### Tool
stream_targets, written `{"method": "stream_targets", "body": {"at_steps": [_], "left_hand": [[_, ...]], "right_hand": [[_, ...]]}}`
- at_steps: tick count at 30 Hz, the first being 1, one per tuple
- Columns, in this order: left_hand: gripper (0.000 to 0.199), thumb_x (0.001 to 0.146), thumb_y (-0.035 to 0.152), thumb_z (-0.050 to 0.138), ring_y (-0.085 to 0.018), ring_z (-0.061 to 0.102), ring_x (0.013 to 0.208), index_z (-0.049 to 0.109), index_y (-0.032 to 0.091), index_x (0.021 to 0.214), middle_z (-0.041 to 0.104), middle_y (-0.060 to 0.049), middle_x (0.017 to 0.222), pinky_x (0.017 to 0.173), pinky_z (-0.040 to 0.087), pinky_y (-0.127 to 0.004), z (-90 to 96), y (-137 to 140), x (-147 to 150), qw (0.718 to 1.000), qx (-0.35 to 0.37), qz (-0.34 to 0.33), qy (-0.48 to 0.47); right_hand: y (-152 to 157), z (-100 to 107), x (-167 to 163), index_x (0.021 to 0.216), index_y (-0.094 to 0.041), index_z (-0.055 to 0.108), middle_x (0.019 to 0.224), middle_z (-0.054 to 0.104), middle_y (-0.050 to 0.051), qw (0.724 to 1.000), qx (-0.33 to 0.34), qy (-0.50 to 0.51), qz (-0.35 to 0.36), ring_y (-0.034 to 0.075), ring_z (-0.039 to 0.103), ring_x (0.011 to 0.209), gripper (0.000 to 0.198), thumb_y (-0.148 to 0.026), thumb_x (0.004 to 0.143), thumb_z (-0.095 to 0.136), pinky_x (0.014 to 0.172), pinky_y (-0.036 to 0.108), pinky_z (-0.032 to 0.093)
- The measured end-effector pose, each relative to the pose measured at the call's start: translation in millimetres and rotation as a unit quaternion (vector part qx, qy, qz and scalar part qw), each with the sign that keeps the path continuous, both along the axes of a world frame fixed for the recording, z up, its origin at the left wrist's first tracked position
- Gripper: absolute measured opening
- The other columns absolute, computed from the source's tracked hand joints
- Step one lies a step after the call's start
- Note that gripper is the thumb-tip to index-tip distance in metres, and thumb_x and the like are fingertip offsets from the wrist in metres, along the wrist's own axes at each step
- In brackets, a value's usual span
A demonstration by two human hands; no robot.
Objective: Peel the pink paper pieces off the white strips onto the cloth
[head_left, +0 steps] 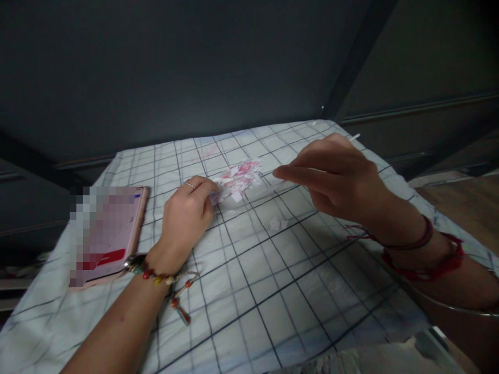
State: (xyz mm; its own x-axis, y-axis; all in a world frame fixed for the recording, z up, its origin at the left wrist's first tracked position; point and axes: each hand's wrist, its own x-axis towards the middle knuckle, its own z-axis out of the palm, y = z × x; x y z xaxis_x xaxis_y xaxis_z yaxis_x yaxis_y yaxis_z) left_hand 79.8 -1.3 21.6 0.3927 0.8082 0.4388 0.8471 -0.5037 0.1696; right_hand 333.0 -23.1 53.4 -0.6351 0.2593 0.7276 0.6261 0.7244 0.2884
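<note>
A heap of small torn paper pieces (241, 176), white and pink, lies on the checked tablecloth. My left hand (187, 210), wearing a ring, rests at the heap's left edge with its fingers curled. Its fingertips touch pale pieces there, but what they grip is hard to make out. To the right, my right hand (341, 179) is raised over the cloth, its fingers closed around a thin white stick (354, 137). Only the stick's upper end shows clearly; its lower end is hidden or blurred. A few loose paper scraps (278, 224) lie nearer to me.
A phone (143, 218) in a pink case leans at the left, its screen partly pixelated. Behind the tablecloth (234, 311) stands a dark panel (195, 67). At the bottom right edge is a greyish object (374, 358), partly cut off.
</note>
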Motion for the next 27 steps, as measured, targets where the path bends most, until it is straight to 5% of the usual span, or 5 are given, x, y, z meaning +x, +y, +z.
{"method": "stream_targets", "body": {"at_steps": [5,12,27], "left_hand": [[0.032,0.074,0.006,0.036,-0.023,0.062,0.090,0.062,0.017,0.087,0.066,-0.007,0.096,0.083,0.051,-0.036,-0.3,0.5,-1.1,1.000,0.005,-0.008,-0.001],[0.031,0.075,0.006,0.036,-0.022,0.062,0.089,0.062,0.018,0.087,0.066,-0.007,0.096,0.083,0.051,-0.035,-0.3,0.3,-0.8,1.000,0.006,-0.006,-0.001],[0.032,0.075,0.007,0.035,-0.022,0.062,0.090,0.063,0.017,0.088,0.066,-0.007,0.096,0.081,0.051,-0.035,-2.3,0.2,-1.8,1.000,0.005,-0.003,-0.003]], "right_hand": [[-3.1,1.3,-1.8,0.104,-0.021,0.053,0.086,0.062,-0.001,0.997,-0.063,-0.003,0.047,0.011,0.056,0.080,0.034,0.004,0.083,0.043,0.070,0.030,0.044],[-1.2,0.7,-2.2,0.105,-0.021,0.054,0.081,0.059,-0.002,1.000,-0.001,0.020,0.000,0.011,0.052,0.072,0.032,0.001,0.084,0.044,0.066,0.030,0.041],[2.5,0.8,5.6,0.103,-0.023,0.052,0.081,0.057,-0.002,1.000,0.006,0.002,-0.015,0.012,0.049,0.070,0.034,0.001,0.082,0.041,0.064,0.031,0.036]]}}
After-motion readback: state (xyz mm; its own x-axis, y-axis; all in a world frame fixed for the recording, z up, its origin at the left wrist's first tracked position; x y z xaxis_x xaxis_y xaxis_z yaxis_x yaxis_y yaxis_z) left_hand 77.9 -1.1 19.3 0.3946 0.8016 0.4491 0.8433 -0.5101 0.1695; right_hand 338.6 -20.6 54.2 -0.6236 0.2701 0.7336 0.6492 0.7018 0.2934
